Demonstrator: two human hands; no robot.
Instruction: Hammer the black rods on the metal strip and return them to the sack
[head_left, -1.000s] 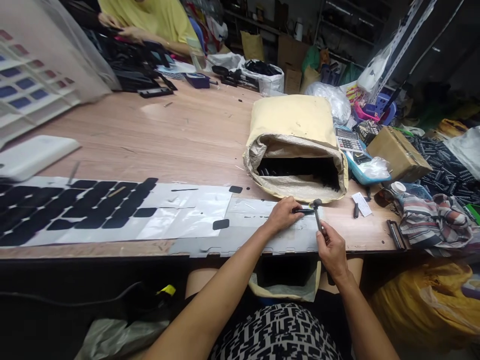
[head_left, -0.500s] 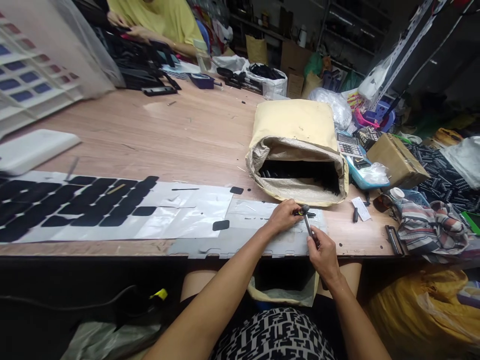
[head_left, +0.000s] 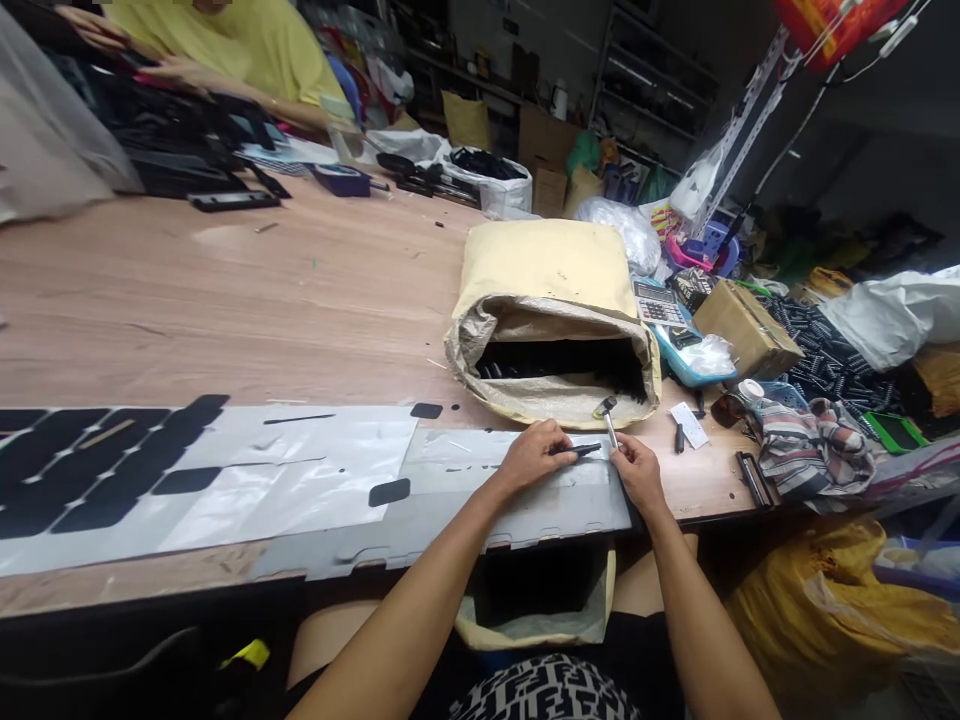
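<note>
Just right of centre in the lower half of the frame, the left hand (head_left: 534,452) lies curled on a grey metal sheet (head_left: 517,510) at the near edge of the wooden table (head_left: 300,300). Its fingers are closed round one end of a small black rod (head_left: 583,450), which lies flat on the sheet and sticks out past the fingertips toward the right. The right hand (head_left: 639,472) sits just beside it, to the lower right, with its fingers wrapped tight round the handle of a small hammer (head_left: 609,420). The handle rises out of the fist toward the top of the frame, and the metal head hangs just above the free end of the rod; whether the two touch cannot be told. Right behind both hands a tan sack (head_left: 547,260) lies on its side, mouth open toward the camera, with black parts (head_left: 555,358) inside. To the left, a clear plastic sheet (head_left: 300,470) carries black pads (head_left: 97,470). At right are a calculator (head_left: 651,300), a cardboard box (head_left: 742,325) and a striped cloth (head_left: 806,450). In the upper left, a person in a yellow top (head_left: 240,45) works at the table's far side.
</note>
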